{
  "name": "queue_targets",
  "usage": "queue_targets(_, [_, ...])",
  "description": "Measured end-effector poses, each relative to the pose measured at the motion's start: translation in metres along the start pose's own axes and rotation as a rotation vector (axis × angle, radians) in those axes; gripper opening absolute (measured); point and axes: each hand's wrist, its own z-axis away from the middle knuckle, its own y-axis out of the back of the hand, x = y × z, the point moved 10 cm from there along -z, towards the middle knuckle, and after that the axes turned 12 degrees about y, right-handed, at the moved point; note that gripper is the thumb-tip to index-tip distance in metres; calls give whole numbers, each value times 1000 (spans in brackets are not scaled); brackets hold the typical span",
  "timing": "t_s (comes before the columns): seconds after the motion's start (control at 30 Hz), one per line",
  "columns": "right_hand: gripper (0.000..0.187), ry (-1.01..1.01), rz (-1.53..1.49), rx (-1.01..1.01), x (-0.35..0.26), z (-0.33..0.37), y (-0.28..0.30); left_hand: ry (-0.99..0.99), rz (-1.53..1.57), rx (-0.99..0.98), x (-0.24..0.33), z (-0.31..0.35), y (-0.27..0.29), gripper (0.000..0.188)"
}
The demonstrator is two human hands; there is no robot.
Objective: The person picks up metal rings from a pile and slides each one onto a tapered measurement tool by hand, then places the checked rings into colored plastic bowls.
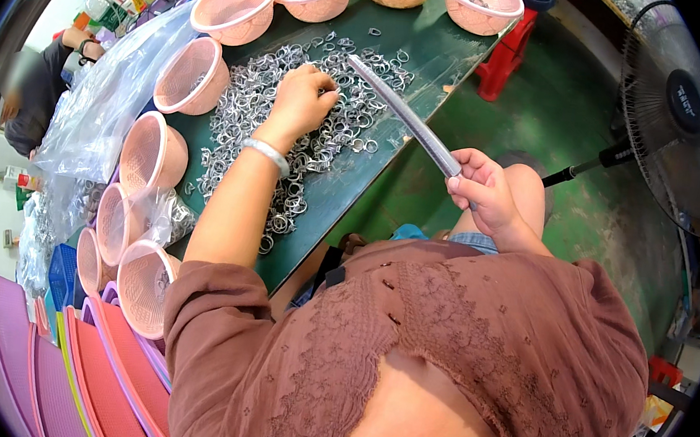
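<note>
A wide heap of silver-coloured rings (246,112) lies loose on the green table (327,241). Over the middle of the heap is my left hand (302,103), fingers curled in and pressed together among the rings; whatever they pinch is hidden. A pale bangle (267,157) circles that wrist. My right hand (485,194) is closed around the thick end of a long, tapered grey ring mandrel (410,121), past the table's right edge. The mandrel's thin tip points up and left, above the heap's right side. No ring is plainly visible on it.
Pink plastic baskets (233,10), some with rings inside, curve around the table's far and left sides. Clear plastic sheeting (117,103) and stacked coloured trays (114,347) lie left. At right stand a floor fan (672,110) and a red stool (507,58). Another person (33,95) is at far left.
</note>
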Motion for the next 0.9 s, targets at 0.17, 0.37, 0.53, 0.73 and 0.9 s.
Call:
queue_targets(0.17, [31, -4, 8, 26, -3, -1, 10, 406, 578, -150, -55, 7, -4, 13])
queue_targets(0.37, [30, -12, 14, 10, -1, -6, 8, 645, 1248, -274, -63, 27, 4, 8])
queue_targets(0.53, [31, -16, 13, -19, 3, -10, 6, 642, 1496, -427, -55, 40, 1, 9])
queue_targets(0.73, [32, -21, 33, -15, 2, -10, 4, 654, 1522, -436, -62, 46, 0, 12])
queue_targets(0.9, [32, -14, 77, -37, 1, -10, 5, 684, 1645, -432, -59, 51, 1, 12])
